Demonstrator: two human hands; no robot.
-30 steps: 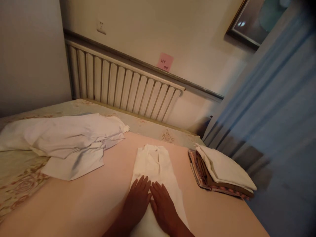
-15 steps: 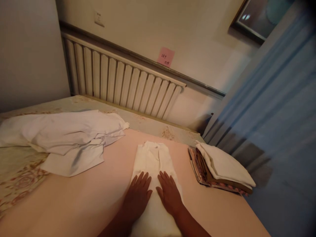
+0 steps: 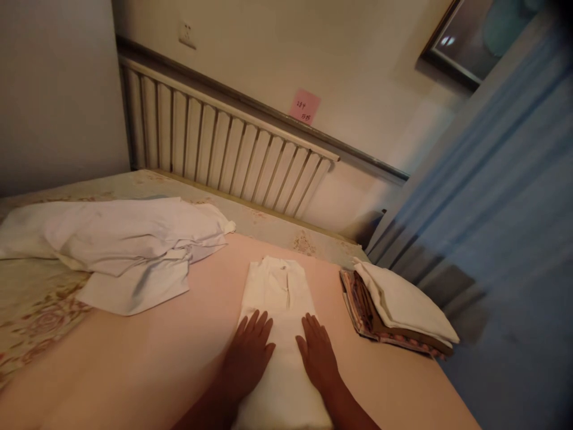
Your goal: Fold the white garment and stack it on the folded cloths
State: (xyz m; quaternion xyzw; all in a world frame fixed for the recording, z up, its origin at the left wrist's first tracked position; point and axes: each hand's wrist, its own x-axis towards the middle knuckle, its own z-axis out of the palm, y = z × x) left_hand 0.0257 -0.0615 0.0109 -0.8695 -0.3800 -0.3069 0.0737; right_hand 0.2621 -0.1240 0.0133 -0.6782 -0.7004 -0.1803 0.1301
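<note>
A white shirt (image 3: pixel 281 340), folded into a long narrow strip, lies on the pink sheet (image 3: pixel 179 358) with its collar end toward the wall. My left hand (image 3: pixel 249 352) rests flat on the shirt's left edge, fingers stretched out. Along the right edge, my right hand (image 3: pixel 319 352) also lies flat with its fingers extended. Both palms face down and neither hand grips the cloth. My wrists cover parts of the shirt's lower sides.
Loose white garments (image 3: pixel 134 239) are heaped at the left, partly on a floral cover (image 3: pixel 49 322). At the right stands a stack of folded clothes (image 3: pixel 403 304), white on top, beside a blue curtain (image 3: pixel 492 209). A radiator (image 3: pixel 224 143) runs along the wall behind.
My right hand has slid rightward to the shirt's edge, so the gap between my hands is wider. My left hand has stayed almost in place. The view has shifted slightly.
</note>
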